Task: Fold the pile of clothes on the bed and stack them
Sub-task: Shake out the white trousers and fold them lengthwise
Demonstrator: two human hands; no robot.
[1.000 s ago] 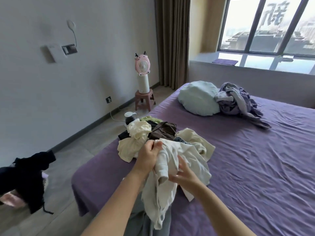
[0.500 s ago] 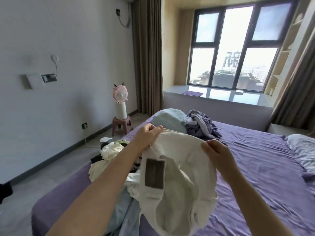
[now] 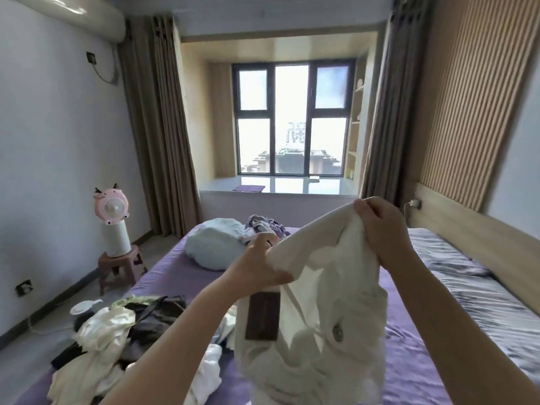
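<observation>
I hold a white pair of trousers up in the air in front of me by its waistband; a brown patch and a metal button show on it. My left hand grips the waistband's left end. My right hand pinches the right end, higher up. Below on the left of the purple bed lies the pile of unfolded clothes: cream, white, dark brown and black pieces tangled together. The trousers hide the bed's middle.
A pale blue pillow and a crumpled purple garment lie at the bed's far end. A striped pillow lies along the headboard on the right. A pink fan stands on a small stool beside the bed, left.
My hands have lifted the white trousers off the pile and spread the waistband apart, the right hand rising higher. My head has tilted up toward the window.
</observation>
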